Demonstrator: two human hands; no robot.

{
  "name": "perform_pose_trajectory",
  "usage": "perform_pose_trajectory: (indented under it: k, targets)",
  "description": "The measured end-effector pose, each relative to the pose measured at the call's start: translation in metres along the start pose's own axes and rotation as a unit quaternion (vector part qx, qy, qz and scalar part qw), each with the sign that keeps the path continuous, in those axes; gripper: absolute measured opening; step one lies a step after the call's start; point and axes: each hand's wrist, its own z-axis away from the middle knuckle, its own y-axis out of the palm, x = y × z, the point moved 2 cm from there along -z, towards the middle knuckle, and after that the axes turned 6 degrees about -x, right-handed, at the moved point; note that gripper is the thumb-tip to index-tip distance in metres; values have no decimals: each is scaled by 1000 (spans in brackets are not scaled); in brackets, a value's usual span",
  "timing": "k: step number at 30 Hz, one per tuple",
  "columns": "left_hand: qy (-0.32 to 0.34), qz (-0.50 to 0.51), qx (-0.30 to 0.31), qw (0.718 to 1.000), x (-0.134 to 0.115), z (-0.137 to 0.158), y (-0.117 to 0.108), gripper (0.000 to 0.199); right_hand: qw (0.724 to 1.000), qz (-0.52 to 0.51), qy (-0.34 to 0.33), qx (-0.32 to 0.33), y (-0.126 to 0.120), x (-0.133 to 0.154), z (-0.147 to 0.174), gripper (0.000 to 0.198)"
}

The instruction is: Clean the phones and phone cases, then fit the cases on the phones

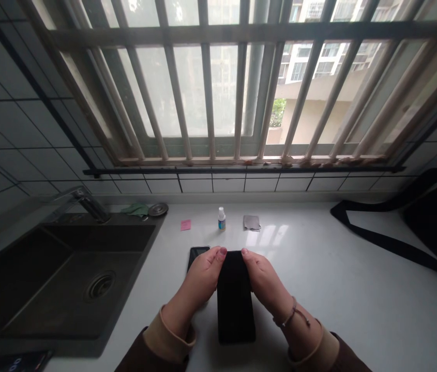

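Note:
Between my two hands is a flat black phone-shaped slab point(236, 305), its long side pointing toward me. My left hand point(206, 271) grips its left edge near the far end, thumb along the top corner. On the opposite edge, my right hand point(262, 274) holds it the same way; a thin bracelet circles that wrist. Partly hidden behind my left hand, a phone point(196, 254) with a dark screen lies on the white counter point(338, 289). Beyond the hands stand a small white-capped bottle point(222, 219), a pink sticky note point(185, 225) and a folded grey cloth point(252, 222).
A dark sink point(125, 289) with a faucet point(90, 204) is on the left. Behind it lie a green cloth point(136, 210) and a round metal drain cover point(158, 209). A black bag point(435, 217) with a strap sits at right. A barred window point(206, 98) rises behind.

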Motion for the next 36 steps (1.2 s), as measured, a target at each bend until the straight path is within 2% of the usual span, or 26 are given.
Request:
perform_pose_trajectory:
  k: [4,7,9,13,16,19,21,24,26,28,30,33,36]
  targets:
    - [-32,28,22,999,2,2,3,55,999,16,2,-45,-1,-4,0,65]
    - [-57,19,55,997,6,2,6,55,995,-1,35,-89,-4,-9,-2,67]
    - [-61,14,63,996,9,1,7,53,994,-11,51,-91,-6,-12,-4,68]
    - [-25,3,14,1000,16,-5,5,51,996,22,52,-63,-6,-16,-7,59]
    - [-22,-19,-18,999,22,-8,5,52,993,99,51,-43,-4,-18,-9,45]
    - [1,-90,-48,995,21,-9,3,48,981,185,44,-34,-4,-22,-12,40]
    - [43,-202,-93,974,14,-7,-2,40,971,233,36,-45,-6,-25,-15,39]
    - [84,-401,-182,894,2,-4,-12,32,955,287,32,-70,-9,-29,-18,38]
    - [72,-503,-216,834,-1,-2,-18,34,943,321,32,-78,-10,-31,-19,38]
    - [40,-569,-223,791,0,-1,-22,40,933,348,32,-79,-10,-33,-20,37]
    - [9,-598,-208,774,3,-1,-22,45,925,370,32,-77,-9,-33,-21,37]
    - [-10,-596,-173,784,10,-2,-20,42,914,397,34,-75,-8,-33,-21,33]
    - [-5,-591,-165,790,14,-3,-18,38,902,422,37,-77,-7,-32,-20,28]
